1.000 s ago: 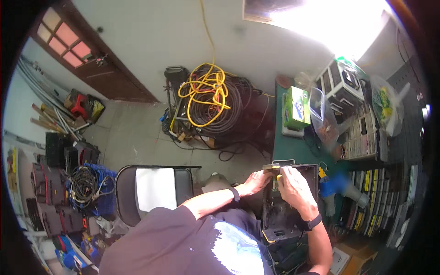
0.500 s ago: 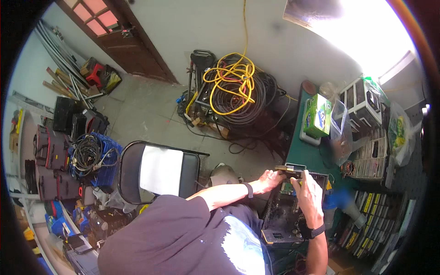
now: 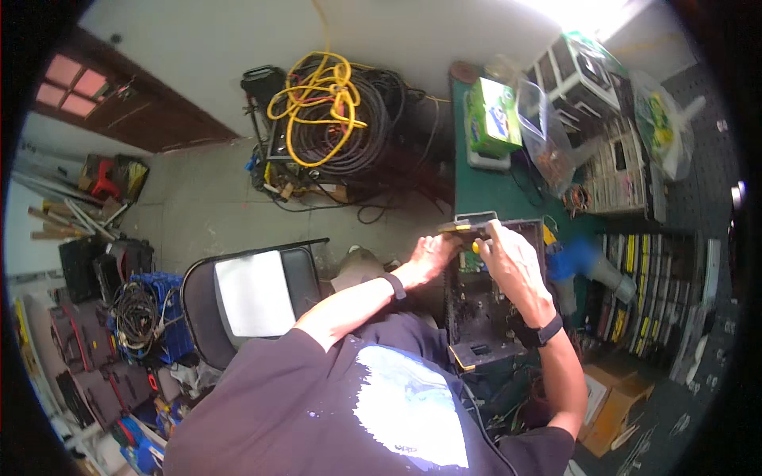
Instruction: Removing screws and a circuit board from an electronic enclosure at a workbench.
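In front of me stands an open dark metal case [image 3: 486, 312] with a green circuit board inside and a raised metal handle at its far end. My left hand [image 3: 432, 258] is closed on the far end panel [image 3: 459, 228] of this case, at its left corner; its fingertips are partly hidden. Over the case's upper right part, my right hand [image 3: 512, 260] is closed around a small tool with a yellow handle [image 3: 477, 247]. The tool's other end is hidden, so its exact kind cannot be made out.
The case rests on a green bench [image 3: 470, 190] beside a green box [image 3: 492, 119] and drawer units [image 3: 615, 170]. A folding chair [image 3: 298, 282] stands to my left. Coiled yellow hose [image 3: 337, 119] lies over dark cables beyond. An open cardboard box [image 3: 615, 408] sits at lower right.
My view has shifted, so the case and both hands appear higher and slightly further left. Both hands stay at the far end of the case, with the right still around the yellow-handled tool.
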